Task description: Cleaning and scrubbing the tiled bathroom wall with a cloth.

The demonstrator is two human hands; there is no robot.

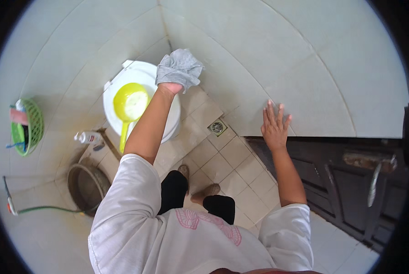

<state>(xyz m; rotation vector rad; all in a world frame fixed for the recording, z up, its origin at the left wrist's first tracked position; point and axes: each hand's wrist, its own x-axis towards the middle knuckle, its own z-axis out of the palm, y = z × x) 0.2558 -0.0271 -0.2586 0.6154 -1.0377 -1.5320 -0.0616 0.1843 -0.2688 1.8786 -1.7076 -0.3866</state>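
Observation:
A crumpled grey cloth (182, 66) covers most of my left hand (172, 88), which holds it near the tiled wall corner above the toilet. The fingers under the cloth are hidden. Below that arm sits a white toilet (173, 126) with its lid down. On the lid stands a yellow-green plastic dipper (120, 97) with whitish, foamy-looking liquid inside, its handle partly behind my forearm. My right hand (275, 128) is spread against the pale wall tiles (245, 99) to the right, holding nothing.
A floor drain (217, 127) lies in the floor tiles. At left are a pump bottle (88, 137), a brown tub (75, 185), a green hose (47, 207) and a green wall basket (36, 126) with toiletries. A dark panelled door (353, 202) with a handle stands at right.

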